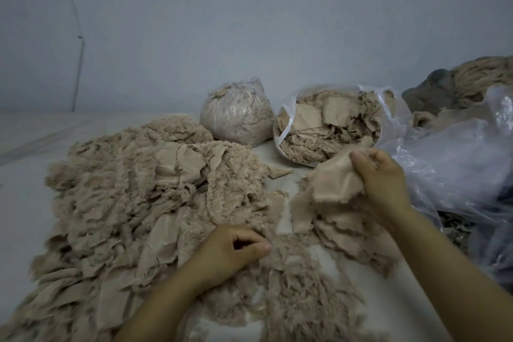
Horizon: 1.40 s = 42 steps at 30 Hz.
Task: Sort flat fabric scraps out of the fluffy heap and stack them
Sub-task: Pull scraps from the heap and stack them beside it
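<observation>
A wide beige fluffy heap (pixel 133 197) covers the left and middle of the pale surface, with flat scraps mixed into it. My right hand (pixel 380 178) grips a flat beige scrap (pixel 336 183) with frayed edges, held just above a low stack of flat scraps (pixel 344 230) at the right. My left hand (pixel 233 250) rests low on the fluffy heap's near edge, fingers curled with thumb meeting fingertips; whether it pinches any fluff I cannot tell.
At the back stand a tied plastic bag of fluff (pixel 236 114) and an open plastic bag of flat scraps (pixel 330 128). Crumpled clear plastic (pixel 455 158) and more bundled material (pixel 483 78) crowd the right side. A wall rises behind.
</observation>
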Each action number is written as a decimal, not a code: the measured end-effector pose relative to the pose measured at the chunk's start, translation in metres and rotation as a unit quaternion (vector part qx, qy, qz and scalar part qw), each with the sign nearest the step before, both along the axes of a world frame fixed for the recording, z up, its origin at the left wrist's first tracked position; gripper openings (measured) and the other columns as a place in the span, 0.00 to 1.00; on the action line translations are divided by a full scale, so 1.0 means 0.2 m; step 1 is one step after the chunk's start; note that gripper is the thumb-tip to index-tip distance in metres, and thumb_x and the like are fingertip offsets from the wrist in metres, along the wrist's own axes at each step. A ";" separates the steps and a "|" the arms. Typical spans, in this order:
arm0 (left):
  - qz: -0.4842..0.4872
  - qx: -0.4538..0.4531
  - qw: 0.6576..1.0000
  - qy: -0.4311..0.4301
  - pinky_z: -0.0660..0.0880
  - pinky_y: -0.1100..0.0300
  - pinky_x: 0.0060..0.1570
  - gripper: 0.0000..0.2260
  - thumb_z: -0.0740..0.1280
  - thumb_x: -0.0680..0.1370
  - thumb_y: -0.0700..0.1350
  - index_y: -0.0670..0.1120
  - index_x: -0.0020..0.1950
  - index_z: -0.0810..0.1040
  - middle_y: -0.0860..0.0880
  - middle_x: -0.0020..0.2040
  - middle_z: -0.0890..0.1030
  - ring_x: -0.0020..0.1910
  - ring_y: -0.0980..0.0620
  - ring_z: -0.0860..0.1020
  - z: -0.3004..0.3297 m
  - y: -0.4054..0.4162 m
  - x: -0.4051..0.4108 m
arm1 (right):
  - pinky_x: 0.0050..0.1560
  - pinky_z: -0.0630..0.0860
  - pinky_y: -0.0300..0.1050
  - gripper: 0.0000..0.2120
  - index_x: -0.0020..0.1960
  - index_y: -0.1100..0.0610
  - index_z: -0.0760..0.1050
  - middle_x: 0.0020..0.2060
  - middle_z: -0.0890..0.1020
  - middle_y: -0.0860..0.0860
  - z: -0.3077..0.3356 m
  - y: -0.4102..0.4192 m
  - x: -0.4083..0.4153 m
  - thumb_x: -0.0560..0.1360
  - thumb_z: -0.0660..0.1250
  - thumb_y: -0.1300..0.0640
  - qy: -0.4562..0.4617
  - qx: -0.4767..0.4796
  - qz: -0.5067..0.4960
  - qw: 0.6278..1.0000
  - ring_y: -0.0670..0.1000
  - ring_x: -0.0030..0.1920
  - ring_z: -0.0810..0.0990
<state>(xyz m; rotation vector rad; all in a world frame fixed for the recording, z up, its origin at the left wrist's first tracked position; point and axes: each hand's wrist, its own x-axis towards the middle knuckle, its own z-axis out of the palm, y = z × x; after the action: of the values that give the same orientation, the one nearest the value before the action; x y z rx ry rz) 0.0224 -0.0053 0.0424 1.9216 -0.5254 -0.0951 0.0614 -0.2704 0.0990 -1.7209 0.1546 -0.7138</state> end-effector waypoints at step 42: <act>0.162 0.112 0.975 -0.104 0.71 0.71 0.40 0.10 0.70 0.73 0.51 0.59 0.51 0.73 0.57 0.43 0.78 0.40 0.61 0.76 -0.02 0.12 0.11 | 0.41 0.68 0.31 0.17 0.45 0.49 0.73 0.41 0.73 0.44 -0.39 0.60 -0.26 0.67 0.73 0.39 0.052 -0.272 0.235 0.932 0.40 0.40 0.70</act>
<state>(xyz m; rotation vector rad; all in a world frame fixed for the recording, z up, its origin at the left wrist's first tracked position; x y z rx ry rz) 0.0448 0.0197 0.0392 2.2283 -0.3422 0.2696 0.0100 -0.1503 0.0209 -2.2118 -0.4135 -0.3164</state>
